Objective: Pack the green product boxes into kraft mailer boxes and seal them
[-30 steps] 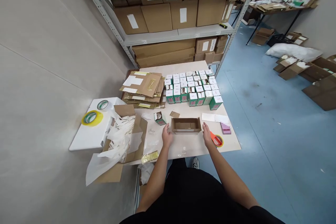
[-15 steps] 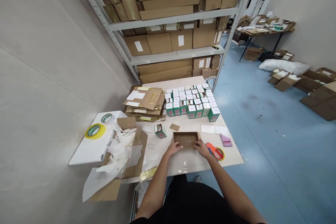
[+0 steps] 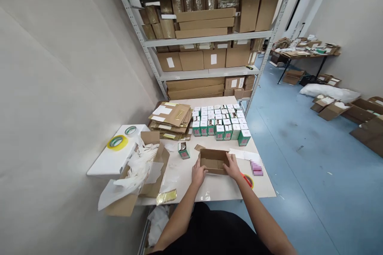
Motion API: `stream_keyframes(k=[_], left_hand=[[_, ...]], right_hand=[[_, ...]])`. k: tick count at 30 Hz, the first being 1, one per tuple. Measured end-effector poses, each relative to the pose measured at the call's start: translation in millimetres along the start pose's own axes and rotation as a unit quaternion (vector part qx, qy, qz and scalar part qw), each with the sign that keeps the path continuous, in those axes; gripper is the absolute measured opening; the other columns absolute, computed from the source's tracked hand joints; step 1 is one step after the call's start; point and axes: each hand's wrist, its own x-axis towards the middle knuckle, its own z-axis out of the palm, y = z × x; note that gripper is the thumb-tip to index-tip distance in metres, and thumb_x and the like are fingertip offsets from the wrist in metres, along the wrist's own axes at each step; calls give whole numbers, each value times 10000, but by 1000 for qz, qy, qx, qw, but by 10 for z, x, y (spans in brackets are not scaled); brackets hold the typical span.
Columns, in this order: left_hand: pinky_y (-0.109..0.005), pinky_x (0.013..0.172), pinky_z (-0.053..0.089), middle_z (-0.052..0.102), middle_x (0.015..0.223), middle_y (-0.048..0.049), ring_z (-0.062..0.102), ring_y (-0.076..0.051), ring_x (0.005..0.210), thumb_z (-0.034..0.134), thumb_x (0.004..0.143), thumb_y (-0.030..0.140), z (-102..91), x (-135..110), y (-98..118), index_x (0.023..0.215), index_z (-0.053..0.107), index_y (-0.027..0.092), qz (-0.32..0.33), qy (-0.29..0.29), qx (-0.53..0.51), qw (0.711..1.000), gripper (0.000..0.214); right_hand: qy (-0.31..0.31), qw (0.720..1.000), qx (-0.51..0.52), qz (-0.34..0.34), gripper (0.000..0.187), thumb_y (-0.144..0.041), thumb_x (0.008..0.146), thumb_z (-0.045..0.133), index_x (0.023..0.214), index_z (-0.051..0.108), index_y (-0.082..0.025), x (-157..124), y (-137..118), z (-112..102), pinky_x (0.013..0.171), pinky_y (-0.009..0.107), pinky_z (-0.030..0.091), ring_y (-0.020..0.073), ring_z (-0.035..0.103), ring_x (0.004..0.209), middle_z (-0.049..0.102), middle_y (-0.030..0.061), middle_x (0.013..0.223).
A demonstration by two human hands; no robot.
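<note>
An open cardboard box (image 3: 213, 162) with nothing visible inside it is between my two hands near the table's front. My left hand (image 3: 198, 172) grips its left end, thumb toward the near wall. At the right end my right hand (image 3: 232, 165) is closed round the side, fingers on the outer wall. Left of the box stands a small green and white carton (image 3: 183, 150) with its top open. A small brown cardboard piece (image 3: 199, 148) lies just behind the box. Red-handled scissors (image 3: 245, 179) and a yellow tape roll (image 3: 250, 182) lie beside my right forearm, partly hidden.
Rows of green and white cartons (image 3: 220, 132) fill the table's back right. Flattened cardboard (image 3: 170, 114) is stacked at back left. A box of white packing paper (image 3: 143, 167) stands left, by tape rolls (image 3: 117, 142) on a white block. Shelving (image 3: 209, 72) with boxes rises behind.
The cardboard box has come up and tilted, showing more of its inside. Both hands have closed more firmly on its ends. The head view has tipped upward.
</note>
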Motion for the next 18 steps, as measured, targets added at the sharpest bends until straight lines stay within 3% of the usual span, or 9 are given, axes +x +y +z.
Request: stream_keyframes(k=[3,6,9,12,15,18], left_hand=[[-431,1110,473,333,1692,-63,537,-297,1387,646,949,251,-90,-294,82,979,771,233,2,44,-21,999,130],[-430,1076,500,301,1708,-40,621,-288,1264,624,972,291,-170,-622,122,979,772,252,-20,86,-34,996,153],[-433,1057,510,292,1712,-34,650,-278,1193,598,994,344,-261,-936,114,1000,774,258,-43,111,-41,992,196],[-435,1065,504,333,1693,-37,649,-274,1188,576,1007,361,-370,-1224,29,1023,776,263,-85,129,-39,987,223],[-422,1084,494,345,1687,-42,623,-273,1250,585,1000,329,-478,-1471,-141,1026,777,254,-120,155,-49,979,207],[-401,1129,465,346,1686,-41,540,-274,1382,613,976,288,-563,-1642,-363,1019,774,242,-151,186,-67,969,172]], right_hand=[[17,998,-13,-56,789,-318,856,596,1611,368,-280,70,-147,-104,1233,544,314,328,212,1595,261,120,1701],[3,994,-35,-106,801,-289,841,598,1608,369,-278,142,-333,-39,1241,555,294,345,253,1572,306,119,1676],[-18,990,-39,-132,710,-277,853,607,1548,462,-285,188,-535,158,1218,529,336,345,348,1514,405,114,1613],[-53,987,-57,-140,393,-278,910,566,1286,679,-244,200,-766,404,1174,528,382,360,433,1440,430,132,1594],[-103,975,-76,-183,237,-285,939,545,1061,737,-216,180,-1040,648,1143,538,407,366,474,1396,428,133,1602],[-122,962,-84,-231,267,-283,914,595,1140,725,-226,127,-1342,873,1165,559,379,378,424,1443,427,123,1611]])
